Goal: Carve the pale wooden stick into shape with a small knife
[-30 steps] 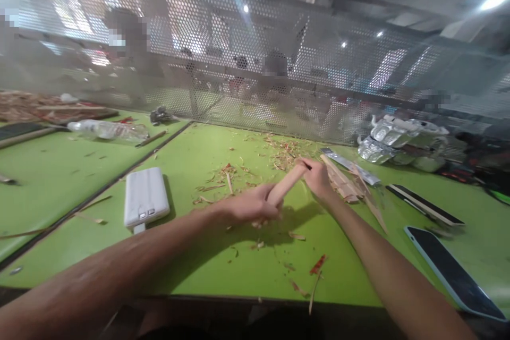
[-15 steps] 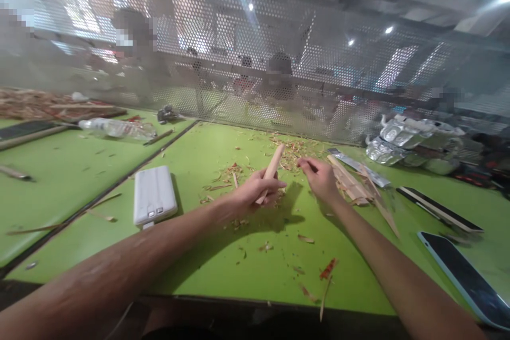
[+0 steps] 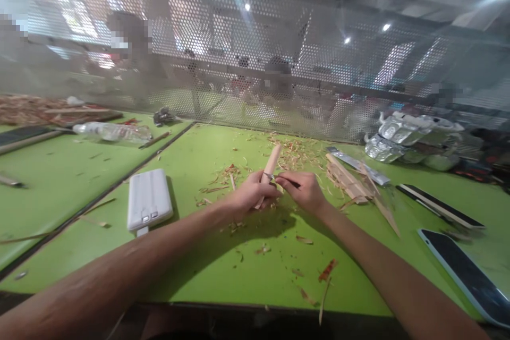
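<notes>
While the left hand [image 3: 255, 191] grips a wooden strip [image 3: 273, 159] and the right hand [image 3: 306, 189] a small blade [image 3: 269, 176], shavings [image 3: 299, 152] beyond the strip suggest carving begun but unfinished.

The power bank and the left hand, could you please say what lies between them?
In the head view, wood shavings lie on the table between the power bank and left hand.

smooth pale wooden piece [image 3: 274, 157], shiny metal blade [image 3: 269, 176], rough wood shavings [image 3: 298, 155], smooth green counter [image 3: 199, 156] with soft sheen, white plastic power bank [image 3: 148, 196], clear glossy plastic bottle [image 3: 113, 132], crinkled silvery packaging [image 3: 406, 132], glossy-screened phone [image 3: 464, 271]
</notes>
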Available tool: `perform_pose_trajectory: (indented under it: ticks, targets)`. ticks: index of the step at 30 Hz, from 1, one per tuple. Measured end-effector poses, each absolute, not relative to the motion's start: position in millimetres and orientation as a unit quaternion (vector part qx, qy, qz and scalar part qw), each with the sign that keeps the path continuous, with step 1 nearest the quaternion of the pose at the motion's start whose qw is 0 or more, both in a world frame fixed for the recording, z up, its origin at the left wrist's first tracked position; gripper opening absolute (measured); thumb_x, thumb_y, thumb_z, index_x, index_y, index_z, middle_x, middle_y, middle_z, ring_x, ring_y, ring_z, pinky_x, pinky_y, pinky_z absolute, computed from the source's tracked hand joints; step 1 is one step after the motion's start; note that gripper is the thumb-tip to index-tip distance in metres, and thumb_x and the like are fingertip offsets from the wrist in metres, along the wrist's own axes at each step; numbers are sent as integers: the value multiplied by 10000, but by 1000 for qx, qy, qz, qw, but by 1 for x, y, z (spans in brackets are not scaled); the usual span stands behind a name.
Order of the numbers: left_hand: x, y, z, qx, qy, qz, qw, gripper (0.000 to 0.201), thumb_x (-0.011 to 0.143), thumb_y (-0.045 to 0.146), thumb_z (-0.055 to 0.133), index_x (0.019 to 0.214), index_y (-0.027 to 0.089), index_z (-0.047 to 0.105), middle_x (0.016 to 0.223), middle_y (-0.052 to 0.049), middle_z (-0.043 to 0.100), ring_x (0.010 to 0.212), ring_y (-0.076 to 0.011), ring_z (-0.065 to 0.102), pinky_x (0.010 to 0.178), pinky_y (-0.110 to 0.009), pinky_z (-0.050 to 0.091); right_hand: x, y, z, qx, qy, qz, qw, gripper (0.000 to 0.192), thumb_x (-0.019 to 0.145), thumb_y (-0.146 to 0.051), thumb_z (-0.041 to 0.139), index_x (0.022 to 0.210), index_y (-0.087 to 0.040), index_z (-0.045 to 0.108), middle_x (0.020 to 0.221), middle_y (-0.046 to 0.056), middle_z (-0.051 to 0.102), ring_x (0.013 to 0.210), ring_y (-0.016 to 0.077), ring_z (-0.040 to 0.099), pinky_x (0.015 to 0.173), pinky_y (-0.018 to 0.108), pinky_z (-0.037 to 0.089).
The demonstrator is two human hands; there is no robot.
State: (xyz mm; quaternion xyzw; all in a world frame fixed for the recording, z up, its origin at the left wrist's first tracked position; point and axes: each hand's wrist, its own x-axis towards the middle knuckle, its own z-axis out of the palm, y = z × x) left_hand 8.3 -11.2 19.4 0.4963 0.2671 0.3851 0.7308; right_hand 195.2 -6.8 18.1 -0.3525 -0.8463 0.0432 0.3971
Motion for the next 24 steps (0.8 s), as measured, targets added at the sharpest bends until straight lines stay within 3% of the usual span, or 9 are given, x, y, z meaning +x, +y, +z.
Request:
perform_pose_trajectory:
  ticks: [5,13,16,19,24]
  targets:
    - [8,-12,19,512,307,376,709,325,675,143,716,883,188,471,524,87,493,364,-48,386,347,-194,275,200,-3,17,-362,-848,-14,388,345,1025,-446,532,933,-229,785,825,54,774,704,198,685,652,318,516]
    - [9,-16,21,536,356,356,678,320,729,176,694,955,196,469,585,80,477,384,-55,395,345,-207,227,204,2,15,-374,-844,-16,384,395,1021,-495,525,932,-210,784,850,66,773,713,185,675,668,303,501]
    - [9,-20,20,542,343,336,689,335,747,160,681,1000,185,462,630,74,488,423,-54,408,365,-201,269,215,10,15,-409,-824,-2,392,404,1016,-482,535,945,-180,793,858,85,774,692,178,655,651,291,470]
    - [9,-30,22,597,319,272,684,354,767,180,703,1036,176,471,696,58,518,481,-62,455,397,-197,348,241,25,13,-496,-767,-4,406,409,1000,-452,548,940,-132,796,788,86,752,638,164,600,595,276,398]
    - [6,-39,29,685,250,170,663,345,778,252,742,1002,184,488,707,45,549,477,-85,509,388,-218,386,281,44,12,-626,-660,-21,415,444,955,-442,559,696,-114,707,535,14,551,558,128,425,560,284,286]
